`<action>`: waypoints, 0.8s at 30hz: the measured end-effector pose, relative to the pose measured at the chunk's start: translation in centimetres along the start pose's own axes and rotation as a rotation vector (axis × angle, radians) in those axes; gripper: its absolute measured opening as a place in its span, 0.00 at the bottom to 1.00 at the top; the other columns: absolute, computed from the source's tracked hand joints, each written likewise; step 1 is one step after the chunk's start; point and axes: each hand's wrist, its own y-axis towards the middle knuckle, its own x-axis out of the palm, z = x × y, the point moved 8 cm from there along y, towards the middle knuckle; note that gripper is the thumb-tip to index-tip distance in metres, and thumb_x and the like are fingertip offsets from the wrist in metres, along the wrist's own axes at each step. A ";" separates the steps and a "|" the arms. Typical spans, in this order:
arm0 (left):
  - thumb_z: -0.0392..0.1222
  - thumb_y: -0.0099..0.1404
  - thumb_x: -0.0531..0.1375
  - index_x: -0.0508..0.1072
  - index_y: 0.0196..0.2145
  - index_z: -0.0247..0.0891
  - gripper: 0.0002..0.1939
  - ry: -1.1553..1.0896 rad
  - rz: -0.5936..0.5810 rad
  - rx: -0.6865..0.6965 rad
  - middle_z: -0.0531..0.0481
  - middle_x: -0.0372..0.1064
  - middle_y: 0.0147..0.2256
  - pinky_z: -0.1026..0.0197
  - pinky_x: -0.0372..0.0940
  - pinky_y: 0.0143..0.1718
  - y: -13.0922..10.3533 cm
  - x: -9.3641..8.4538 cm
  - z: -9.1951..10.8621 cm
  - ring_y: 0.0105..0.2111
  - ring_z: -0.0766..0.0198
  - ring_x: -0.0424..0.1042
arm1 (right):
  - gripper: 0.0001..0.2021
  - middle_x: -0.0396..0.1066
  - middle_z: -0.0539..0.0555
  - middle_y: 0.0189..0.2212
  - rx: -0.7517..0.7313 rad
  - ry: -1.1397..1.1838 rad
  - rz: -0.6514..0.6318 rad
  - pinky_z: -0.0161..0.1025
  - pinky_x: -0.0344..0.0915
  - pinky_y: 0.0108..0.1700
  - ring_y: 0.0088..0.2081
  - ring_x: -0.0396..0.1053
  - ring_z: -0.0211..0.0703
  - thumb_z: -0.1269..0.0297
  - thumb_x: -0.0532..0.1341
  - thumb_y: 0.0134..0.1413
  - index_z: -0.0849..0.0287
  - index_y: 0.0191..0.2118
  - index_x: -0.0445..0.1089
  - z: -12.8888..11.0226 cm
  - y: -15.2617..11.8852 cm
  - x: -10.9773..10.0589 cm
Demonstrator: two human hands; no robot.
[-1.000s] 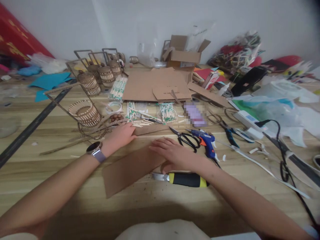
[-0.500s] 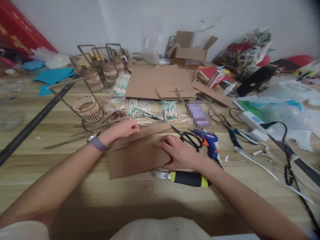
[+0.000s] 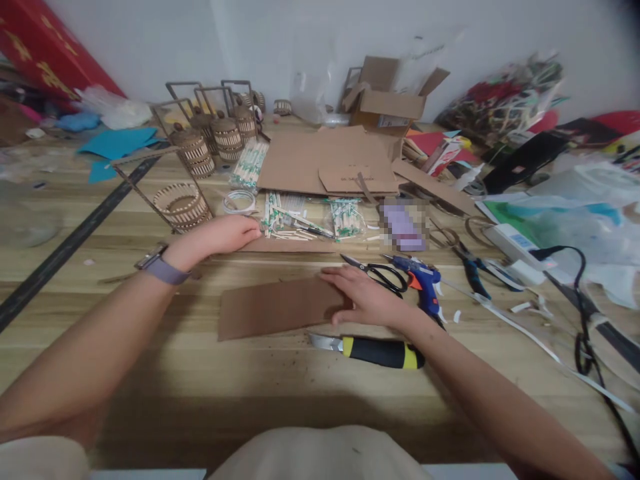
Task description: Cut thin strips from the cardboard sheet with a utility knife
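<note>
A rectangular piece of brown cardboard [image 3: 275,308] lies in front of me. My right hand [image 3: 370,297] grips its right end, fingers at the far edge and thumb at the near one. Farther back, a narrow cardboard strip [image 3: 295,247] lies roughly parallel to it. My left hand [image 3: 225,235] is closed at the strip's left end; its fingertips are partly hidden. A utility knife [image 3: 383,352] with a black and yellow handle rests just below the right hand. Beyond that hand are black-handled scissors [image 3: 385,277] and a blue glue gun [image 3: 423,280].
Woven baskets with tall handles [image 3: 183,203] stand at the left. Bagged small sticks [image 3: 345,219], a tape roll [image 3: 239,201] and a large cardboard sheet [image 3: 300,160] lie behind. Pliers [image 3: 473,273], a white power strip [image 3: 515,241] and cables are at the right.
My left hand has moved left and away from me, with the narrow strip pushed back from the larger piece. My right hand keeps hold of the larger piece. The view has shifted slightly.
</note>
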 end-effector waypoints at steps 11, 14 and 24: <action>0.49 0.75 0.47 0.71 0.33 0.36 0.20 -0.075 0.124 -0.022 0.50 0.71 0.31 0.60 0.61 0.36 -4.9 0.9 2.7 0.31 0.60 0.69 | 0.13 0.76 0.63 0.44 0.588 -0.459 0.116 0.47 0.66 0.42 0.44 0.73 0.56 0.62 0.56 0.64 0.59 0.46 0.75 5.8 -7.0 -2.7; 0.47 0.75 0.47 0.73 0.37 0.38 0.18 -0.125 0.057 0.097 0.46 0.74 0.36 0.57 0.64 0.39 -4.9 5.2 6.0 0.37 0.55 0.73 | 0.13 0.76 0.62 0.43 0.605 -0.476 0.122 0.46 0.66 0.42 0.43 0.74 0.55 0.64 0.54 0.65 0.59 0.46 0.76 6.2 -7.2 -2.7; 0.58 0.66 0.64 0.71 0.59 0.40 0.29 0.019 0.097 0.162 0.39 0.63 0.64 0.44 0.55 0.64 -10.0 10.1 5.9 0.62 0.43 0.61 | 0.22 0.67 0.64 0.63 0.076 -0.169 0.033 0.55 0.63 0.61 0.63 0.64 0.59 0.53 0.62 0.63 0.58 0.58 0.69 0.3 -4.8 -0.7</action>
